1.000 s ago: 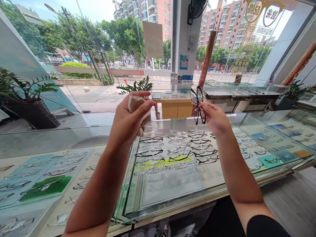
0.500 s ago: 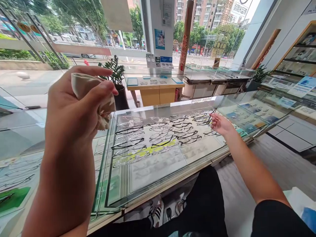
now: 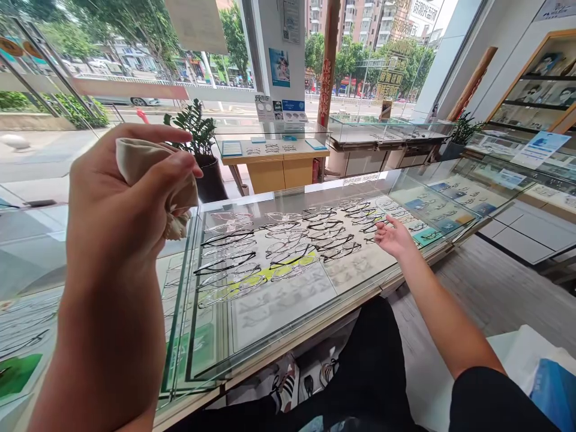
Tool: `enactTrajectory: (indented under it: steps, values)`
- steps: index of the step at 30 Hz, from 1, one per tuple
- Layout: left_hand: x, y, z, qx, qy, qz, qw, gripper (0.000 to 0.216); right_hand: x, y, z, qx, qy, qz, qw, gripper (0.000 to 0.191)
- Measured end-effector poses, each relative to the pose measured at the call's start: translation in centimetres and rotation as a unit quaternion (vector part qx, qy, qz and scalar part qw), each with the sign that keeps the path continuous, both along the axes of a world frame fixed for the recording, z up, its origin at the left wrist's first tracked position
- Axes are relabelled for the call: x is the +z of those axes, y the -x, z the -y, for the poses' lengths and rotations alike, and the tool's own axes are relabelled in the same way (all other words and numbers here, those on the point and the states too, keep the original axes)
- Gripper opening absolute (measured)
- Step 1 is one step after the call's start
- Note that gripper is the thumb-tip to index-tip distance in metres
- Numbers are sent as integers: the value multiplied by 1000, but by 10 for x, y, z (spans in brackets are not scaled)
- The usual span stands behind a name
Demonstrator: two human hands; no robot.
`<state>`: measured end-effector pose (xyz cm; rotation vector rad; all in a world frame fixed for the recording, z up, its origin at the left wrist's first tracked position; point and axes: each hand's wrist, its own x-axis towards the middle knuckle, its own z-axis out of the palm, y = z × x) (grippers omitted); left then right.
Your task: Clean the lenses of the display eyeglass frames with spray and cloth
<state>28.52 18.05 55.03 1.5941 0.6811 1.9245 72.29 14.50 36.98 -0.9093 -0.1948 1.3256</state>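
Bunched in my left hand (image 3: 121,186) is a beige cleaning cloth (image 3: 146,161), raised at the left above the counter. The thumb and fingers curl round the cloth. My right hand (image 3: 396,238) hovers low at the right end of the rows, with its fingers loosely apart and nothing visible between them. Close by its fingertips lies a dark pair of eyeglasses (image 3: 369,229), partly hidden by the hand. Several more eyeglasses (image 3: 288,227), thin metal and black-framed, lie in rows on the glass-topped display counter (image 3: 288,327).
More eyeglasses on display (image 3: 465,193) lie farther right along the counter. A low wooden display case (image 3: 265,175) stands ahead by the window, beside a potted plant (image 3: 193,129). A blue and white bag (image 3: 551,384) is at the lower right.
A dark pair of eyeglasses stood tilted up at my right hand; now it lies down among the rows and the fingers are apart. My left hand keeps the cloth. The view has shifted slightly right.
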Motion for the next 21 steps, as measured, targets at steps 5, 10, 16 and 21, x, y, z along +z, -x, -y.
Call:
enactTrajectory:
  steps: [5, 10, 16, 21]
  values:
    - [-1, 2, -3, 25, 7, -8, 1000, 35, -2, 0, -3, 11, 11, -5, 1000, 24]
    - [-5, 6, -8, 55, 7, -28, 998, 40, 0, -2, -1, 23, 21, 5, 999, 21]
    - [-8, 9, -8, 76, 2, -55, 996, 41, 10, -12, 3, 9, 27, 47, 998, 13]
    - [-6, 6, -5, 72, -7, -59, 996, 37, 31, -19, -20, -32, 32, 106, 993, 10]
